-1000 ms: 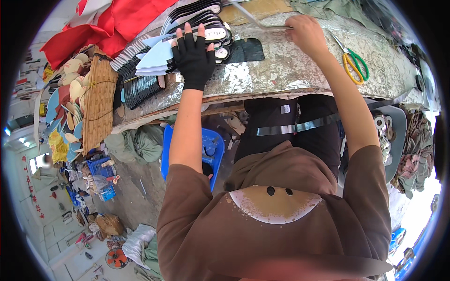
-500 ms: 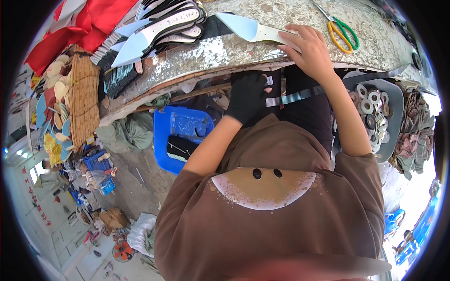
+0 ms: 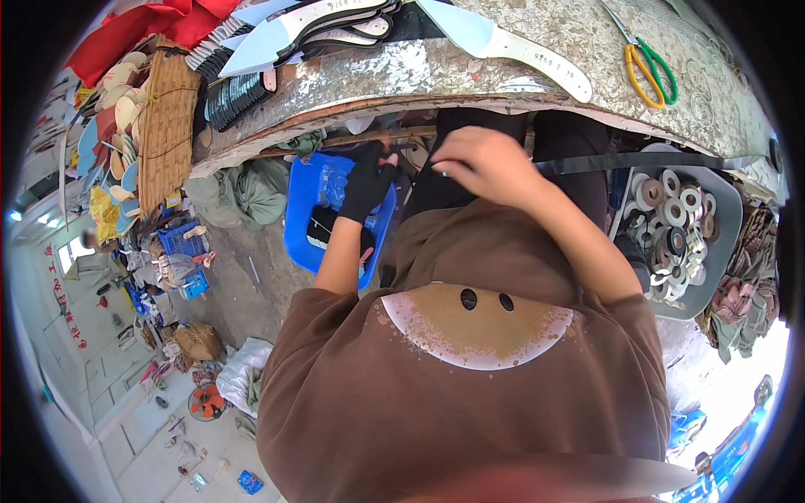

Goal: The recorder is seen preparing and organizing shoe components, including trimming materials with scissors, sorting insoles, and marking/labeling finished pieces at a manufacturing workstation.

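From where I stand, the flat black strip [image 3: 671, 162] looks narrow and smooth, slightly shiny. Its long axis runs nearly level from left to right, over the person's lap and the grey bin [image 3: 729, 239] of tape rolls [image 3: 673, 214], its left end meeting the bare right hand [image 3: 488, 165]. That hand's fingers bend in; I can't tell whether they pinch the strip. The hands are apart: the black-gloved left hand [image 3: 366, 183] is over the blue bin [image 3: 297, 220], its grip unclear. On the bench [image 3: 570, 29] lie a blue-and-white insole [image 3: 516, 52] and scissors [image 3: 650, 77].
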`<act>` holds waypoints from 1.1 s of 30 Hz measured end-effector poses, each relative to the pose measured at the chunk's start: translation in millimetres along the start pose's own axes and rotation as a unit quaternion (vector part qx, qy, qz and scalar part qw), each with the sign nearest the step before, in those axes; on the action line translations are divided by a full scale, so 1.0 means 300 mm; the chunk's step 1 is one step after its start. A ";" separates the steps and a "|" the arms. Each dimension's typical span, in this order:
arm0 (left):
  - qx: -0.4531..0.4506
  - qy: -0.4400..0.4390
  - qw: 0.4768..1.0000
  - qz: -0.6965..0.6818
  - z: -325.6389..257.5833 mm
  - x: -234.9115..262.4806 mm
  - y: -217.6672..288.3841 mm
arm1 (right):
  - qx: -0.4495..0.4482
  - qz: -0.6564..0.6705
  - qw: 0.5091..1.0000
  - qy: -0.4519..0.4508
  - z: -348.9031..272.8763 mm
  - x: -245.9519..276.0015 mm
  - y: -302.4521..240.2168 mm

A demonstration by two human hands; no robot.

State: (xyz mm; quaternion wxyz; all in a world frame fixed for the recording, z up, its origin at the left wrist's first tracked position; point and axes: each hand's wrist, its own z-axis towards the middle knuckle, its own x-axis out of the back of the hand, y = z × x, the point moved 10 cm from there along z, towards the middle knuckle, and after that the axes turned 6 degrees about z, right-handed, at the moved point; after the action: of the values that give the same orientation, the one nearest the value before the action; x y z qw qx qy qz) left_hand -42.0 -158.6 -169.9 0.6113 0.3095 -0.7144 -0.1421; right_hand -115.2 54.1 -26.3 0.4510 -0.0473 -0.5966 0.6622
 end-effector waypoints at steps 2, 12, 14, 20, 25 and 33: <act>-0.073 -0.019 0.997 0.018 -0.040 -0.064 0.027 | 0.002 -0.010 0.998 -0.061 0.037 -0.152 0.041; -0.117 0.050 0.990 -0.052 -0.027 0.101 0.476 | -0.022 0.190 0.976 0.105 0.030 -0.014 0.039; -0.235 0.140 0.961 -0.047 -0.010 0.165 0.672 | -0.087 0.175 0.973 0.122 0.013 0.043 0.077; -0.336 0.269 0.902 -0.029 0.275 0.396 0.987 | -0.223 0.381 0.870 0.221 -0.103 0.220 0.166; -0.387 0.277 0.804 0.356 0.438 0.202 1.066 | -0.227 0.433 0.854 0.178 -0.085 0.216 0.159; -0.277 0.360 0.888 0.070 0.294 0.354 0.889 | -0.161 0.370 0.905 0.134 0.067 0.469 0.062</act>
State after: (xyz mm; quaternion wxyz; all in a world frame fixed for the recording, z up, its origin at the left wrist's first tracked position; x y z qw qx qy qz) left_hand -204.9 -34.7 49.9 0.8959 0.1064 -0.3964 -0.1700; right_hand -220.2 133.4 30.8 0.2352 -0.4248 -0.5686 0.6640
